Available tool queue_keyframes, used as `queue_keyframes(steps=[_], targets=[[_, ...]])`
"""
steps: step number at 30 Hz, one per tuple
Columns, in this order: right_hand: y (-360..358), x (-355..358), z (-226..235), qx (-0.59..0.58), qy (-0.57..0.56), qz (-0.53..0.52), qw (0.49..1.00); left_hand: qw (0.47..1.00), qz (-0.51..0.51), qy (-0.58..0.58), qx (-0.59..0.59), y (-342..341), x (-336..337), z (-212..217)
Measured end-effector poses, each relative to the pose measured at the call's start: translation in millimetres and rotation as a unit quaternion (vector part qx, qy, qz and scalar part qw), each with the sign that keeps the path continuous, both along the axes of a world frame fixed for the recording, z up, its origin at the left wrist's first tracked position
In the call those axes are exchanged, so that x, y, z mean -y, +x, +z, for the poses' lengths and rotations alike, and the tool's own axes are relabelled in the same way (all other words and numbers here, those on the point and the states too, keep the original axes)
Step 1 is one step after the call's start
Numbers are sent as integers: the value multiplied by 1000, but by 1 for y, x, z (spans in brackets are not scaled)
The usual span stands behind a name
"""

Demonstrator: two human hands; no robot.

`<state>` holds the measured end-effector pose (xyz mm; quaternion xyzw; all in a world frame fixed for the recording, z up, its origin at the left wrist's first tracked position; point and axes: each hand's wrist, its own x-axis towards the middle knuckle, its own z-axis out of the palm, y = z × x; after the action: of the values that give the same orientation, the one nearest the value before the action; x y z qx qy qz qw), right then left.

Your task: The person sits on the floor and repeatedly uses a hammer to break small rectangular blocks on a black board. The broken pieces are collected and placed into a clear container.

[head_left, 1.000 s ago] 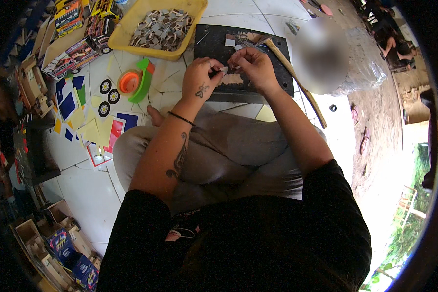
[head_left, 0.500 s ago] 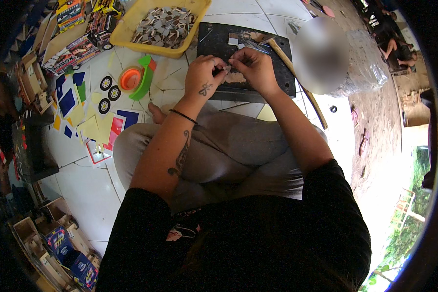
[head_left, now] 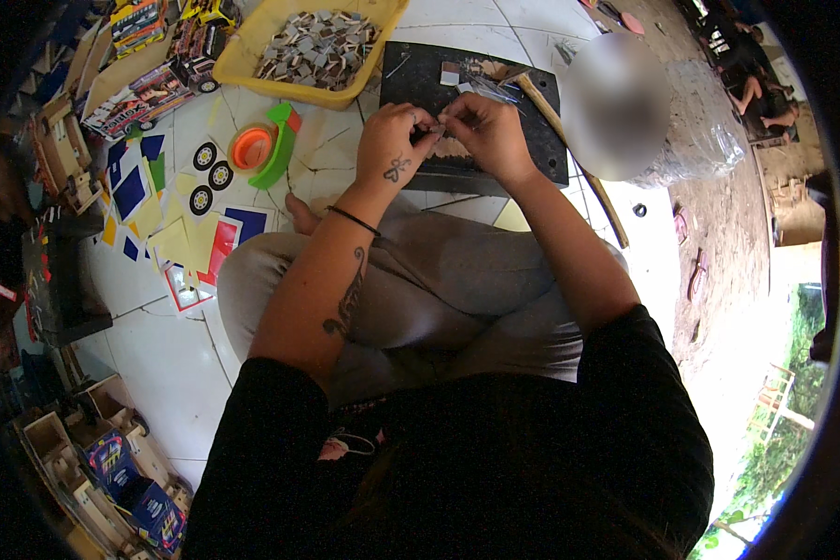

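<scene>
over the black mat (head_left: 532,112), left hand (head_left: 394,149) and right hand (head_left: 487,133) pinch a small piece (head_left: 436,124), orientation unreadable. yellow tray (head_left: 243,51) holds small grey-brown squares (head_left: 319,42).

Soft daylight fills the scene, strongest at the right, where the ground outside washes out to near white. The white floor tiles (head_left: 159,364) look evenly lit, with only faint shadows under the legs. A black fisheye rim curves round the frame (straight edges bow near it), and the left margin sinks into murk. One round patch is blurred.
</scene>
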<state>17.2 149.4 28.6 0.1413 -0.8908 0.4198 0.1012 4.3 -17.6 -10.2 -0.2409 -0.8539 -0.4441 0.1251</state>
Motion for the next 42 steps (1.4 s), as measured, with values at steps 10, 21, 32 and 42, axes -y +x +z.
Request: queue_keyframes(steps=[10, 21, 32, 42], targets=[[-4, -39, 11, -157, 111, 1, 981, 997, 0, 80, -15, -2, -12, -4], [102, -183, 13, 112, 179, -131, 969, 997, -11, 74, -29, -3, -13, -6], [176, -57, 99, 136, 152, -104, 974, 996, -24, 74, -34, -1, -12, -6], [179, -51, 105, 97, 213, -89, 968, 991, -31, 89, -91, -2, -12, -11]])
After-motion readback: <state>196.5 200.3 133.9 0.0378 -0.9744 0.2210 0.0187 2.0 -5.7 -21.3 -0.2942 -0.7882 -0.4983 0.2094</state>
